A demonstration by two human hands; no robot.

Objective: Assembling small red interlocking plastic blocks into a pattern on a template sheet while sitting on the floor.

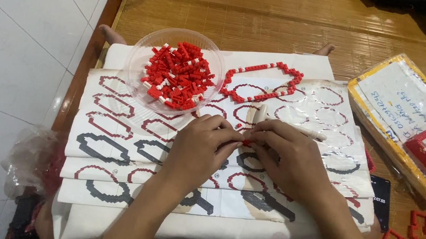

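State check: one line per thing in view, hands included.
Left hand: pinching small red bricks.
Right hand: pinching the same bricks, white tool tucked under fingers.
Bowl: upright, piled with loose red and white bricks.
Brick outline: assembled, flat on instruction sheets.
Yellow box: shut, red build on top.

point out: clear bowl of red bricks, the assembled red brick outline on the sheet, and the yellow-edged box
clear bowl (pixel 137 82), head view, bare left part of its rim.
red brick outline (pixel 281 67), head view, its top edge.
yellow-edged box (pixel 384 95), head view, white top face near the left corner.
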